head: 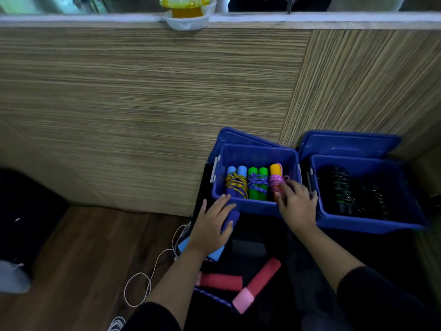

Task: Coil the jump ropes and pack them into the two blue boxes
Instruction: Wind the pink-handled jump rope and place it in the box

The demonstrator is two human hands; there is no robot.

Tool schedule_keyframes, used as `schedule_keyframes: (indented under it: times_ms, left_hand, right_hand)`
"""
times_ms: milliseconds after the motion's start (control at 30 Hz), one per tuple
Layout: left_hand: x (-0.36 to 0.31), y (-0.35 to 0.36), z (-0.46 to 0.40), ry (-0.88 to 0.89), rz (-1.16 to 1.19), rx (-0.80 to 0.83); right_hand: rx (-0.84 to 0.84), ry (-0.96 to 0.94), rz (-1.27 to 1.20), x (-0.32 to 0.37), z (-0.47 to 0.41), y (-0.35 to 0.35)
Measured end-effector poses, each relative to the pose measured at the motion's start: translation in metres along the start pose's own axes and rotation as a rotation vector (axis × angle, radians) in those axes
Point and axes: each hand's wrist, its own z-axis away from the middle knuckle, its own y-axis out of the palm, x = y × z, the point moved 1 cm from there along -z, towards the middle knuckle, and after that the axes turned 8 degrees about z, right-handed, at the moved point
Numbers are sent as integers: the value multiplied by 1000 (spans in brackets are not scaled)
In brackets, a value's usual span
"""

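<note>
The left blue box (pixel 256 154) holds three coiled ropes side by side: light-blue handles with yellow-blue cord (pixel 236 182), green handles with purple cord (pixel 257 183), and orange handles with pink cord (pixel 275 175). My right hand (pixel 297 203) reaches over the box's front right corner, its straight fingers touching the orange bundle. My left hand (pixel 212 225) lies at the box's front left and grips a purple and light-blue handle pair (pixel 231 219) just outside the rim. The right blue box (pixel 367 224) holds dark ropes with black handles (pixel 344 193).
Both box lids stand open behind the boxes against a wood-grain panel. Two pink-red foam handles (pixel 257 281) lie on the dark surface near me. A white cable (pixel 148 279) loops over the wooden floor at the left. A yellow container (pixel 187 9) sits on the ledge above.
</note>
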Motion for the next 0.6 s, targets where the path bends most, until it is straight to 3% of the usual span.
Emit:
schedule_keyframes:
  times_ms: [167, 300, 500, 600]
  left_hand:
    - [-8, -1, 45, 24, 93, 184]
    - [-10, 1, 85, 39, 116, 313]
    - [-11, 5, 120, 16, -89, 455]
    - [-7, 9, 134, -93, -198, 575]
  right_hand:
    - [-25, 82, -40, 31, 62, -3]
    - [201, 111, -40, 59, 117, 2]
    - [665, 298, -118, 87, 182, 12]
    - [679, 414, -222, 92, 205, 14]
